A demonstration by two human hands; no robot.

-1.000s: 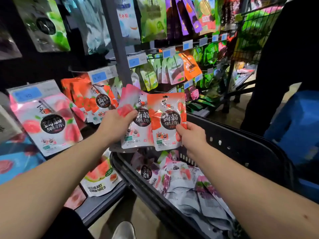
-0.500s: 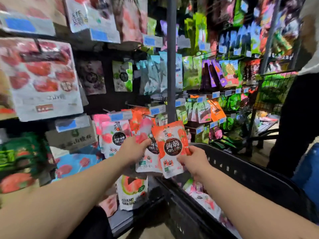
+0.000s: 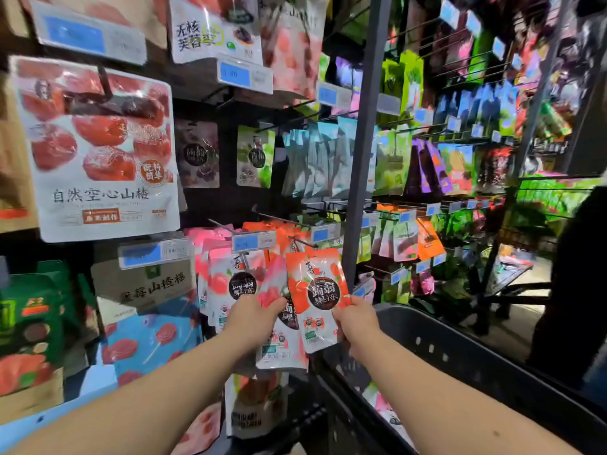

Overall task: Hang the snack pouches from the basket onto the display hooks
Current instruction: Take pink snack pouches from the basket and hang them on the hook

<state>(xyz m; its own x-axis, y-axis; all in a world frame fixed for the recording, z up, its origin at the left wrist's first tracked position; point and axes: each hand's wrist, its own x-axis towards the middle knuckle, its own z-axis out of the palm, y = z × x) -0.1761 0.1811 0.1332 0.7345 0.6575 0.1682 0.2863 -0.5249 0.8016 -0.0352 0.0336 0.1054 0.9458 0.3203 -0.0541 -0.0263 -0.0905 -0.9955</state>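
Observation:
My right hand (image 3: 356, 318) pinches the lower right corner of an orange jelly pouch (image 3: 315, 290) and holds it upright in front of the rack. My left hand (image 3: 253, 318) grips a pink pouch (image 3: 279, 343) that sits partly behind the orange one. Just above the orange pouch a bare wire hook (image 3: 303, 242) juts out under a blue price tag (image 3: 325, 232). A row of matching pink pouches (image 3: 226, 277) hangs to the left, and orange pouches (image 3: 272, 229) hang behind. The black basket (image 3: 460, 353) stands at lower right, with a few pouches visible inside.
A grey upright post (image 3: 361, 159) stands just right of the orange pouch. Large hawthorn bags (image 3: 98, 152) hang at the left, green and purple packs (image 3: 427, 165) at the right. A person in dark clothes (image 3: 578, 274) stands at the far right edge.
Both hands have lifted the two pouches up out of the basket area toward the hooks. The view has tilted up, and the rack now fills it.

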